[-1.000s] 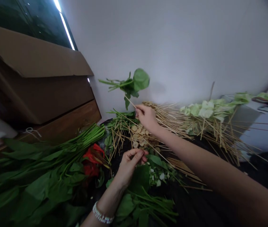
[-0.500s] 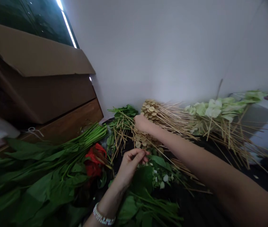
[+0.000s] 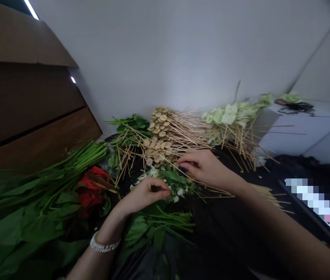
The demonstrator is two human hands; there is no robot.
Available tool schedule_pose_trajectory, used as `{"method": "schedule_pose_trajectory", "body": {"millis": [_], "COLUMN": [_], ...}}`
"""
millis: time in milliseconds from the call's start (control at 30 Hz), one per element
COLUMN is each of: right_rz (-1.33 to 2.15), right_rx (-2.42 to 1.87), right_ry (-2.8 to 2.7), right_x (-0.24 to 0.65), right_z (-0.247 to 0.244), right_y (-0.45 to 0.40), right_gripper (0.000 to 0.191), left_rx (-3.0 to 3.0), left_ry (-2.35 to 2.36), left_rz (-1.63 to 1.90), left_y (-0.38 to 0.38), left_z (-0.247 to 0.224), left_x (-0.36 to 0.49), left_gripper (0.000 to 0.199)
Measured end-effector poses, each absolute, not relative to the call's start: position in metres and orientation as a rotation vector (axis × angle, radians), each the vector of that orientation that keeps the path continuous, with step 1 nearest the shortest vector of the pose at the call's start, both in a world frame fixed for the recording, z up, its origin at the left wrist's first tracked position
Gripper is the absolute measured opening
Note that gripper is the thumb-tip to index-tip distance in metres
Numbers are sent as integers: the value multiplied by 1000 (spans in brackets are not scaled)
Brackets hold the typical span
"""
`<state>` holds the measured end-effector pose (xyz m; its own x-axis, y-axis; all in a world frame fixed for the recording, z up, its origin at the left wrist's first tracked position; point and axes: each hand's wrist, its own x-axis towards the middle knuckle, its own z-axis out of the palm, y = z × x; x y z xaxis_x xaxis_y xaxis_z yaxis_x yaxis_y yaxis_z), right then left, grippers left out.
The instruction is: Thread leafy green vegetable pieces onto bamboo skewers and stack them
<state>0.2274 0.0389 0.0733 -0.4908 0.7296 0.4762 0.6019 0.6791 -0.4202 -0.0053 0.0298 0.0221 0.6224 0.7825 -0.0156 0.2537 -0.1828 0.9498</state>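
Observation:
My left hand (image 3: 150, 190), with a beaded bracelet (image 3: 104, 245) at the wrist, is over a pile of small white-flowered greens (image 3: 179, 190). Its thumb and fingers curl together in a pinch; anything between the tips is too small to see. My right hand (image 3: 201, 165) is just beyond and to the right, its thumb and forefinger pinched near a thin wooden skewer. Whether it grips that skewer is unclear. Ahead lie stacked skewers threaded with pale round slices (image 3: 159, 149), their bare sticks (image 3: 189, 130) pointing right. Cut leafy stems (image 3: 165, 225) lie closest to me.
Large leafy green bunches (image 3: 36, 206) and a red wrapping (image 3: 91, 186) are at left, below a cardboard box (image 3: 21, 97). Skewered leafy greens (image 3: 134, 126) sit at the back, pale cabbage-like skewers (image 3: 231, 114) farther right. A lit screen (image 3: 319, 206) lies at right.
My right hand has drawn back from the slice skewers toward me and to the right. My left hand stays over the greens, still pinched. The view has turned to the right.

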Motion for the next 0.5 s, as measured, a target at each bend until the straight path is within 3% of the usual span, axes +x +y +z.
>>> {"method": "schedule_pose_trajectory", "body": {"millis": [267, 500], "right_rz": [183, 41], "right_rx": [-1806, -1964], "right_ry": [-2534, -2528], "right_x": [275, 270], "right_z": [30, -2], "right_y": [44, 48], "right_gripper": [19, 22], "left_rx": [2039, 2284], "left_ry": [774, 743], "left_rz": [328, 229], "left_y": [25, 25], "left_z": [11, 5], "left_x": [2, 4], "left_gripper": [11, 23]}}
